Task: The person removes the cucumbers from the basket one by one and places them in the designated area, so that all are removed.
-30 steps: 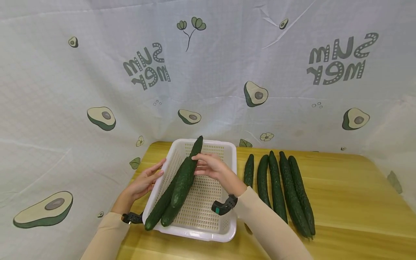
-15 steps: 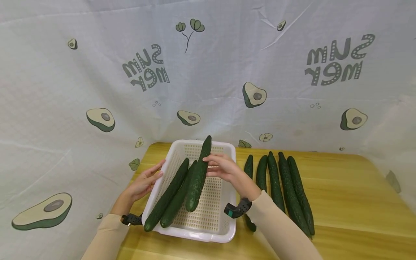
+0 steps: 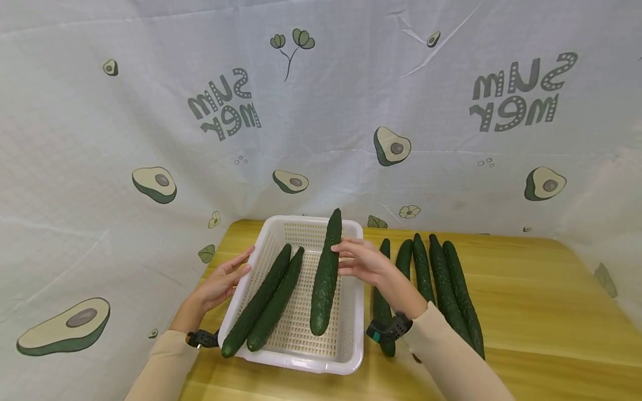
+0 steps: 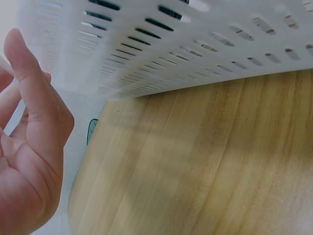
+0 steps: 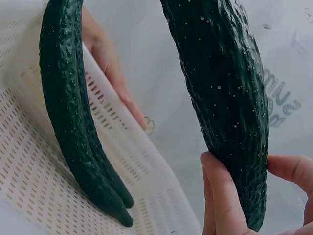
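Fingers [image 3: 346, 245] on the right hand [image 3: 363, 263] are pinched around a cucumber [image 3: 323, 292] near its upper end, arm angling in from the lower right. Cuke's over the white basket [image 3: 301, 363], just right of frame centre, mostly hanging down-left of the grip. Left hand [image 3: 223, 284], pretty relaxed, comes from lower left and touches the basket's left side.

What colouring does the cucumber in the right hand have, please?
The held cucumber is dark green with pale specks; best view: right wrist.
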`<state>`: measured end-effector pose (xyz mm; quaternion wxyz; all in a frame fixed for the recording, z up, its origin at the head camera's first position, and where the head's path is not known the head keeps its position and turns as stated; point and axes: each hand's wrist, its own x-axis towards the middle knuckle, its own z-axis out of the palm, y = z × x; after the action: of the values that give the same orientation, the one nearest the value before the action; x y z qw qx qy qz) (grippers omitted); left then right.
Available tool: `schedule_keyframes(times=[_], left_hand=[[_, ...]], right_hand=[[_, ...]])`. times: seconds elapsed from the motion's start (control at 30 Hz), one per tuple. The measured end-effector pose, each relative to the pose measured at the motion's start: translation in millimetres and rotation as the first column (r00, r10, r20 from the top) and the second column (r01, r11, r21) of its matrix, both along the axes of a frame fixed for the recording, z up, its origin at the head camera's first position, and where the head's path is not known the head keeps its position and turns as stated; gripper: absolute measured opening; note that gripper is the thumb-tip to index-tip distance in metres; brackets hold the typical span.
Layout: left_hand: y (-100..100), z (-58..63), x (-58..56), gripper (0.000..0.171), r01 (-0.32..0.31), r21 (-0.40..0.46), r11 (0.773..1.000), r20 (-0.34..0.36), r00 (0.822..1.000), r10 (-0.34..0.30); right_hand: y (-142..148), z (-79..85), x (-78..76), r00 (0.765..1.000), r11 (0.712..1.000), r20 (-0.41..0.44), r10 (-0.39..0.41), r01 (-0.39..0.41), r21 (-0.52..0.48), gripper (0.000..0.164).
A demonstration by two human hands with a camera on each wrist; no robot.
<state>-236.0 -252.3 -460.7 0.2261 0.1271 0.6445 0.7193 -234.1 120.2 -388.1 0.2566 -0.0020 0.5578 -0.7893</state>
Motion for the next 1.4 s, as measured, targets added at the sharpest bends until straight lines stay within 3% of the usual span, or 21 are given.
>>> schedule_keyframes(times=[0.17, 0.7, 0.97, 1.23, 1.4], left_hand=[[0, 0.1, 0.3, 0.059, -0.005, -0.007, 1.000, 0.001, 1.000, 0.005], [0, -3.7, 0.1, 0.058, -0.022, -0.026, 0.999, 0.006, 1.000, 0.022], [1, 0.2, 1.2, 0.059, -0.029, -0.028, 0.999, 0.010, 1.000, 0.030], [0, -1.6, -0.1, 0.059, -0.010, -0.028, 1.000, -0.020, 1.000, 0.009], [1, -0.2, 0.6, 0.059, -0.035, -0.046, 0.998, 0.000, 0.999, 0.035]], right_hand=[[11, -1.2, 4.8, 1.000, 1.000, -0.015, 0.006, -0.006, -0.014, 0.080], [58, -10.5, 25.2, 0.999, 0.997, -0.047, 0.017, -0.013, 0.072, 0.081], [80, -15.6, 35.8, 0.998, 0.996, -0.055, 0.029, -0.025, 0.085, 0.079], [97, -19.7, 41.4, 0.996, 0.994, -0.082, 0.027, -0.018, 0.109, 0.078], [112, -24.3, 42.9, 0.996, 0.992, -0.090, 0.026, -0.015, 0.127, 0.077]])
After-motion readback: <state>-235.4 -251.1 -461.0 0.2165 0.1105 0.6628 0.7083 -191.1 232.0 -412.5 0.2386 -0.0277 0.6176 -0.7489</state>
